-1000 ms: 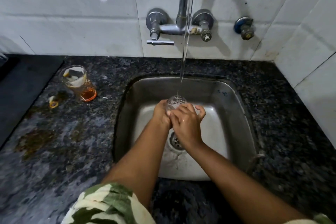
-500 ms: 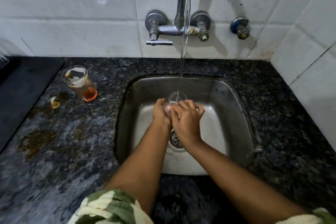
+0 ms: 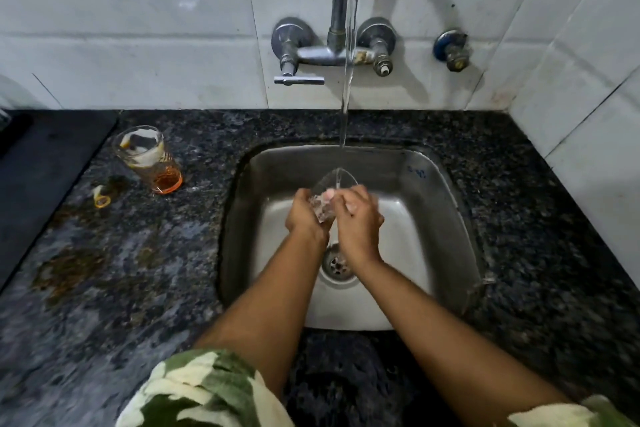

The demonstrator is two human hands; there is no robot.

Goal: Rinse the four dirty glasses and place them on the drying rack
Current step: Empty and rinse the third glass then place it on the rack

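Both hands grasp one glass (image 3: 334, 184) over the middle of the sink (image 3: 443, 184): the left hand (image 3: 304, 215) cups its base and side, the right hand (image 3: 358, 215) curls about its rim side. Going left to right, a second dirty glass (image 3: 149, 158) with orange residue stands on the counter (image 3: 104, 288) near the sink's back left corner. Tap water (image 3: 348, 80) falls into the held glass's tilted mouth. Recommendation: turn the wet, likely slippery glass slowly beneath the stream, grip kept firm. No drying rack is identifiable.
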